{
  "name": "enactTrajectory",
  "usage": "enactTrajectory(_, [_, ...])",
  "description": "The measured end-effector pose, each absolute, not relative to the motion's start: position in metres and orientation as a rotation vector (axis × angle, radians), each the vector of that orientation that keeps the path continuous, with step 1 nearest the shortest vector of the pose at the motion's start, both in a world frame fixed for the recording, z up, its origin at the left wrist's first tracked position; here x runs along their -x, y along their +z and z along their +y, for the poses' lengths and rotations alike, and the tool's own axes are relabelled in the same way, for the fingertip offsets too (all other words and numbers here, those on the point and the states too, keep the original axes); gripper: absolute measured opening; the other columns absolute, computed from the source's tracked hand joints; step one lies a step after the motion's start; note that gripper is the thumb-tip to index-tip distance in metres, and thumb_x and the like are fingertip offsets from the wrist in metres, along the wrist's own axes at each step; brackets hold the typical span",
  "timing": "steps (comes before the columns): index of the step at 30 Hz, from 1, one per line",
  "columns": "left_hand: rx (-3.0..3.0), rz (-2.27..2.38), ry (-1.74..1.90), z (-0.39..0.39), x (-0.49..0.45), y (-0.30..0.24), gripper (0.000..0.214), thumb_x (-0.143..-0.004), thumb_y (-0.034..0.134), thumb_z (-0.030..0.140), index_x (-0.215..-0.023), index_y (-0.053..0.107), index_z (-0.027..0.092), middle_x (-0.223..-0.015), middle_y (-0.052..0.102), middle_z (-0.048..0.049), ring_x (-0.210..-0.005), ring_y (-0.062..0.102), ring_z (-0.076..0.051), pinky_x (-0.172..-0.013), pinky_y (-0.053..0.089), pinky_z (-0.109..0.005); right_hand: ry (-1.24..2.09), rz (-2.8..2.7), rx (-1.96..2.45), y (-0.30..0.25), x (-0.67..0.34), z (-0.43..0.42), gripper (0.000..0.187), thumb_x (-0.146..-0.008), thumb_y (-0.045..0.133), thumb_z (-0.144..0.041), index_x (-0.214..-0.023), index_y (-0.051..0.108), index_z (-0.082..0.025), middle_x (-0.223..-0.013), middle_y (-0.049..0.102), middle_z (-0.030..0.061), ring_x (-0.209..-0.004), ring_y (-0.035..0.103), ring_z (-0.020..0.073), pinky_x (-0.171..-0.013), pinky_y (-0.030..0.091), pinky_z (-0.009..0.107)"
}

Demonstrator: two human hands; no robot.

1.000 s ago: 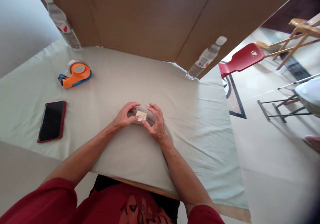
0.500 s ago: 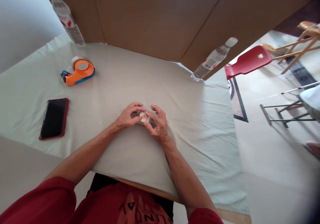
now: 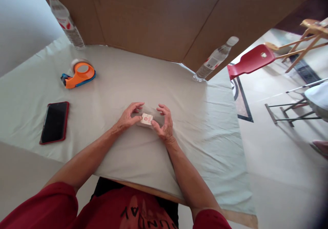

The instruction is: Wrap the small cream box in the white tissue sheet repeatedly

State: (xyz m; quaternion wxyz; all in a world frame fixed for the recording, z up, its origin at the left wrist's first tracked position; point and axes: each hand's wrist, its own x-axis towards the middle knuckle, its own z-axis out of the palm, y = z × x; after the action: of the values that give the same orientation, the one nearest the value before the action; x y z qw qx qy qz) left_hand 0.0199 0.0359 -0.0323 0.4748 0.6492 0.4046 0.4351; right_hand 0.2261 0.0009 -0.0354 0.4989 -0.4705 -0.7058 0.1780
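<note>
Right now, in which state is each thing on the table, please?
small packet: pinched between left hand and right hand, printed side up.
phone: lying flat, screen dark.
tape dispenser: lying on the cloth, untouched.
left bottle: standing, cap on.
right bottle: standing, cap on.

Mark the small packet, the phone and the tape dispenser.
small packet [image 3: 147, 118]: head view, centre of its printed face.
phone [image 3: 54, 122]: head view, middle of the dark screen.
tape dispenser [image 3: 79, 79]: head view, orange body below the roll.
</note>
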Motion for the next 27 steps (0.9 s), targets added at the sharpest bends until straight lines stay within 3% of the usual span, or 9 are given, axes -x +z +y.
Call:
enactTrajectory(13, [-1.360,0.932,1.114,0.040,-0.020,-0.036,0.052,-0.075,0.066,0.029,-0.124,0.060,0.016,-0.121,0.067,-0.0118,-0.114,0.062,-0.026,-0.104,0.046,-0.044,0.483,-1.771,1.144,-0.037,-0.226,0.004,0.041,-0.089,0.057,-0.048,-0.120,0.056,-0.022,-0.134,0.058,0.0155,-0.125,0.055,0.0290,-0.098,0.048,0.049])
enactTrajectory(22, [-1.354,1.008,1.092,0.044,-0.022,-0.039,0.041,-0.086,0.055,0.034,-0.122,0.059,0.016,-0.113,0.070,-0.0108,-0.102,0.066,-0.021,-0.096,0.051,-0.040,0.769,-1.406,1.300,-0.047,-0.226,0.018,0.043,-0.098,0.039,-0.053,-0.106,0.063,-0.020,-0.100,0.071,0.0077,-0.091,0.068,0.0193,-0.088,0.054,0.035])
enactTrajectory(27, [-1.376,1.062,1.151,0.042,-0.026,-0.046,0.037,-0.089,0.050,0.033,-0.120,0.060,0.017,-0.106,0.070,-0.0087,-0.094,0.066,-0.019,-0.088,0.053,-0.036,0.619,-1.461,1.361,-0.052,-0.224,0.010,0.040,-0.101,0.035,-0.046,-0.114,0.061,-0.020,-0.113,0.070,0.0096,-0.106,0.065,0.0200,-0.096,0.052,0.037])
